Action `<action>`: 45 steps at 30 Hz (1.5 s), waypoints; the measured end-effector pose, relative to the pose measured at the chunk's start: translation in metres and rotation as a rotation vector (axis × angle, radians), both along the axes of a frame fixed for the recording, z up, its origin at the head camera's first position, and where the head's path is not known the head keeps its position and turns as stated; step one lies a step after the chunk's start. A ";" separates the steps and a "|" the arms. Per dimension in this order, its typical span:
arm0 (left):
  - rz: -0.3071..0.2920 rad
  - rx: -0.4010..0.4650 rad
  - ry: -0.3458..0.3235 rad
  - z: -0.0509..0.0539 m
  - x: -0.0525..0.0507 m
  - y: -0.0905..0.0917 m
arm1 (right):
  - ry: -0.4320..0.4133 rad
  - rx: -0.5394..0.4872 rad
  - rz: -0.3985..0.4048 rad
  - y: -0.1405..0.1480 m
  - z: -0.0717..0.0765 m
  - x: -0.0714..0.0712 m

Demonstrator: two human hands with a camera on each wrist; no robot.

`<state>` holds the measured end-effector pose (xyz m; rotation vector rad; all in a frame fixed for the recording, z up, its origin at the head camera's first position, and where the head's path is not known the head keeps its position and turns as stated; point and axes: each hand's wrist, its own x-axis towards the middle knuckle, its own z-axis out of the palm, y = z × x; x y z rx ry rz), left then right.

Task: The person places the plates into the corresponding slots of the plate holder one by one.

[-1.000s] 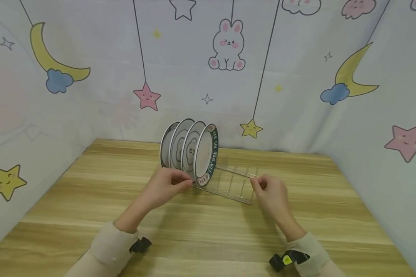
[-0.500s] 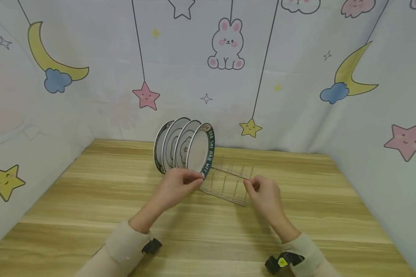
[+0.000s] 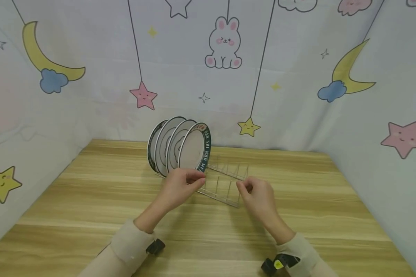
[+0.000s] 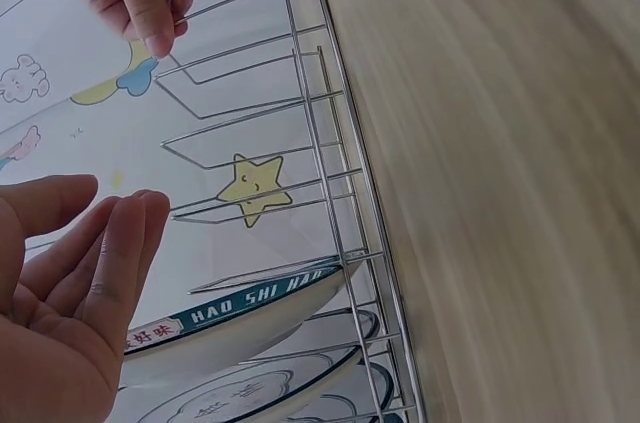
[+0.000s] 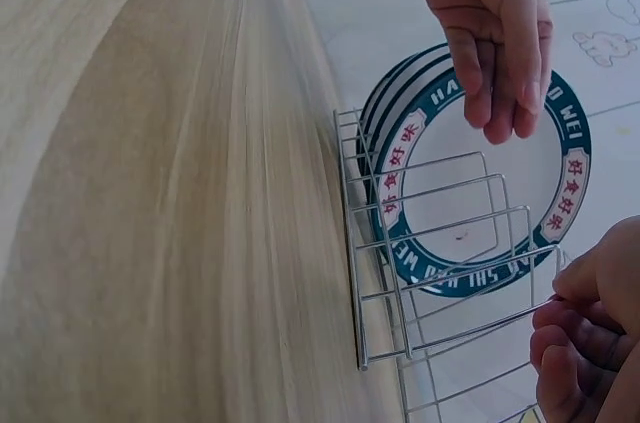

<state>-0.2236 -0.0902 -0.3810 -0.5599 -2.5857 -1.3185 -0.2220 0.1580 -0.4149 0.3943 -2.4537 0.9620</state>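
A wire dish rack [image 3: 216,196] stands on the wooden table with several round plates upright in its left part. The nearest plate [image 3: 193,149] has a white middle and a dark green rim with lettering; the ones behind it are partly hidden. My right hand [image 3: 260,198] pinches the end wire of the rack between thumb and fingers, as the right wrist view shows. Just in front of the nearest plate is my left hand [image 3: 180,189]. In the left wrist view its thumb and fingertips [image 4: 140,205] are apart, with nothing between them.
The wooden table [image 3: 201,238] extends around the rack. Behind it hangs a pale cloth backdrop [image 3: 180,57] printed with stars, moons and a rabbit. Cameras are strapped at the left wrist [image 3: 155,246] and right wrist [image 3: 270,266].
The rack with its plates has shifted left and turned slightly, its right end coming nearer. My right hand has moved left along with it. My left hand has moved right, along the rack's near side.
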 end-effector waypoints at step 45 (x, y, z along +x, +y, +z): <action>0.081 -0.102 -0.005 -0.004 -0.005 0.002 | -0.042 0.011 0.148 -0.042 0.003 0.031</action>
